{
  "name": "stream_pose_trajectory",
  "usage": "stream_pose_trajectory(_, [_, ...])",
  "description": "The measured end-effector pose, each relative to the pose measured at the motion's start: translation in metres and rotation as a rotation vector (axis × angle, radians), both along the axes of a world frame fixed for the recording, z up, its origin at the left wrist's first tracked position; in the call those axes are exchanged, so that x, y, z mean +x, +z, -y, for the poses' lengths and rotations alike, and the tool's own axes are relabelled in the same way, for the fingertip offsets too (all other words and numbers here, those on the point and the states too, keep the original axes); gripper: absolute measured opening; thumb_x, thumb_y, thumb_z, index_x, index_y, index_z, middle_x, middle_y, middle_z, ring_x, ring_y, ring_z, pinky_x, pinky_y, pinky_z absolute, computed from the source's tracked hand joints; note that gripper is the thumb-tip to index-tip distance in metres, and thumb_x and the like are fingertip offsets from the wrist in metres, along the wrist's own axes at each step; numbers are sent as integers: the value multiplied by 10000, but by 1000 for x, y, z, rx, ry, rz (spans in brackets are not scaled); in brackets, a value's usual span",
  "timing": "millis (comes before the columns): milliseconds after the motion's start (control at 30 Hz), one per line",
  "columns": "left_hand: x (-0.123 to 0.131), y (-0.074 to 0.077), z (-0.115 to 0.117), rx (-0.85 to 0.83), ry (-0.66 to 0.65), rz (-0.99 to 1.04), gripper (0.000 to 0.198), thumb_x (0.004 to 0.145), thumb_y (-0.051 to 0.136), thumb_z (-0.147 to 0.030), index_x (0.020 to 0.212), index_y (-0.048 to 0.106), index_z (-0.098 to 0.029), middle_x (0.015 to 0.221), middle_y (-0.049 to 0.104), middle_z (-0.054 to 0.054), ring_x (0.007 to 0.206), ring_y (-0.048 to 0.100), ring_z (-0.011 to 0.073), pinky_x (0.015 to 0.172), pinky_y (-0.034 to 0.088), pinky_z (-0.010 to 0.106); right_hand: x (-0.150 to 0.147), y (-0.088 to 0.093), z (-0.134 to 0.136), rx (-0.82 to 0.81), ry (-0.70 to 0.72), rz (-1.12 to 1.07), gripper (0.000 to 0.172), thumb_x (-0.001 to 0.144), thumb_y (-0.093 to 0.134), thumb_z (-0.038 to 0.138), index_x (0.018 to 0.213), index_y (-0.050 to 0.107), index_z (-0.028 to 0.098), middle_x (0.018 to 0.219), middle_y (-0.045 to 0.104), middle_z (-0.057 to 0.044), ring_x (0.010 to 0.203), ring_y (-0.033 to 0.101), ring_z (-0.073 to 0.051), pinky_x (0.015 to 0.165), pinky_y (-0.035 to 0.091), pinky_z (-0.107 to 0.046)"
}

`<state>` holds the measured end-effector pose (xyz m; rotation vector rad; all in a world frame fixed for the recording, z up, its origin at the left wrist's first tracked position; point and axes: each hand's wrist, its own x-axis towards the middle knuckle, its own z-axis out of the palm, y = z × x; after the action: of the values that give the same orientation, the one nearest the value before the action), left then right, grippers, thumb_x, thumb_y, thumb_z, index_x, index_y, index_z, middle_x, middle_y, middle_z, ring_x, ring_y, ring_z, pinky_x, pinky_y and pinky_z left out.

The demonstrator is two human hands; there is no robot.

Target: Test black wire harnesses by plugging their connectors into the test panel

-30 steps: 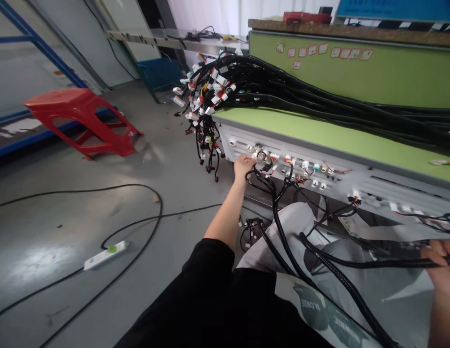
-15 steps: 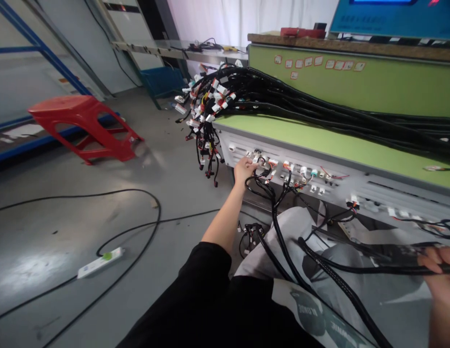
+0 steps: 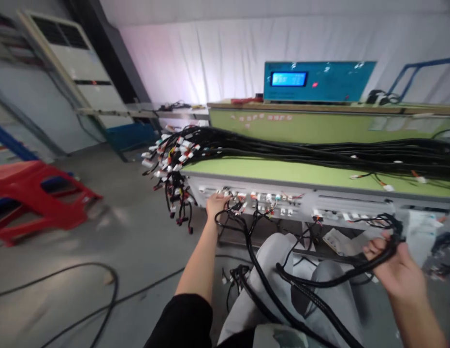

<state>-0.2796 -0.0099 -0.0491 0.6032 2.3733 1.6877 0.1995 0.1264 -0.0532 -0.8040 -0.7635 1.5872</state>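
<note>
My left hand (image 3: 215, 205) is at the left part of the grey connector panel (image 3: 308, 205), its fingers pinched on a small wire connector (image 3: 227, 197) that they partly cover. Several plugs with orange, white and black wires sit in the panel beside it. From these plugs a black wire harness (image 3: 252, 246) runs down over my lap. My right hand (image 3: 400, 270), palm turned up, is closed around a thick black sleeved cable branch (image 3: 377, 263) in front of the panel's right part. The thin wires of that branch reach to the panel's white sockets.
A thick bundle of black harnesses (image 3: 283, 150) lies along the green bench top (image 3: 228, 165), with white connectors hanging off its left end. Behind stands a blue tester with a lit screen (image 3: 289, 79). A red stool (image 3: 39, 193) and a black cable (image 3: 114, 285) are on the floor at left.
The view has tilted up and turned right. My right hand has lifted the cable branch towards the panel and shows more fully. My left hand stays at the same connectors.
</note>
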Motion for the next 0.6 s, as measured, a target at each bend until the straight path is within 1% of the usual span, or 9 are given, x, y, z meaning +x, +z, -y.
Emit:
stream_pose_trajectory(100, [-3, 1, 1, -44, -16, -41, 271, 651, 664, -401, 579, 536, -173, 431, 506, -16, 456, 478, 138, 481, 333, 230, 3, -42, 12, 33, 114, 159, 589, 532, 830, 496, 1040, 605, 300, 881, 606, -20, 874, 587, -202, 794, 499, -389])
stream_pose_trajectory(167, [-4, 0, 1, -69, -8, -52, 275, 652, 656, -407, 566, 531, -177, 434, 506, -11, 463, 481, 145, 486, 333, 235, 0, -67, 25, 35, 150, 300, 573, 536, 827, 504, 1011, 623, 257, 863, 638, -27, 854, 595, -197, 791, 497, -349])
stream_pose_trajectory(233, [-5, -1, 1, -76, -6, -63, 276, 647, 657, -406, 559, 533, -176, 440, 511, -3, 470, 482, 149, 490, 331, 239, -2, -76, 36, 60, 124, 353, 487, 559, 796, 559, 867, 639, 216, 725, 610, -16, 737, 574, -169, 722, 500, -313])
stream_pose_trajectory(300, [-6, -2, 1, -80, -11, -80, 283, 650, 658, -416, 567, 545, -169, 454, 521, 2, 479, 480, 146, 494, 331, 239, -1, -60, 43, 86, 99, 308, 419, 615, 758, 574, 770, 614, 212, 594, 517, 20, 601, 505, -127, 650, 498, -295])
stream_pose_trajectory(400, [-6, -3, 1, -101, -3, -84, 291, 665, 663, -422, 597, 569, -155, 469, 525, 1, 487, 469, 135, 494, 333, 235, 11, -10, 42, 81, 154, 187, 324, 743, 674, 539, 815, 606, 230, 532, 380, 63, 466, 369, -76, 529, 462, -254])
stream_pose_trajectory(467, [-5, -2, 1, -140, 17, -76, 288, 675, 667, -412, 623, 588, -140, 484, 525, -2, 498, 465, 129, 492, 331, 232, 21, 13, 36, 105, 228, 118, 300, 774, 650, 526, 845, 608, 238, 504, 300, 84, 411, 282, -58, 447, 395, -218])
stream_pose_trajectory(500, [-4, -2, 1, -163, 28, -77, 285, 681, 668, -405, 637, 600, -132, 493, 527, -4, 507, 464, 126, 491, 330, 230, 26, 14, 32, 110, 291, 83, 312, 765, 663, 526, 892, 613, 245, 512, 325, 85, 410, 291, -54, 448, 389, -212])
stream_pose_trajectory(533, [-2, 0, 1, -186, 47, -81, 277, 685, 668, -394, 652, 613, -125, 501, 528, -7, 517, 468, 125, 488, 328, 227, 30, 9, 28, 98, 365, 65, 363, 735, 689, 538, 943, 613, 250, 549, 403, 75, 428, 339, -54, 477, 416, -221])
stream_pose_trajectory(600, [-1, 2, -1, -226, 92, -103, 245, 669, 684, -359, 667, 638, -118, 510, 532, -18, 534, 475, 119, 482, 324, 212, 38, -17, 22, 55, 551, 43, 548, 593, 777, 579, 974, 612, 221, 680, 558, 20, 604, 540, -113, 630, 508, -295])
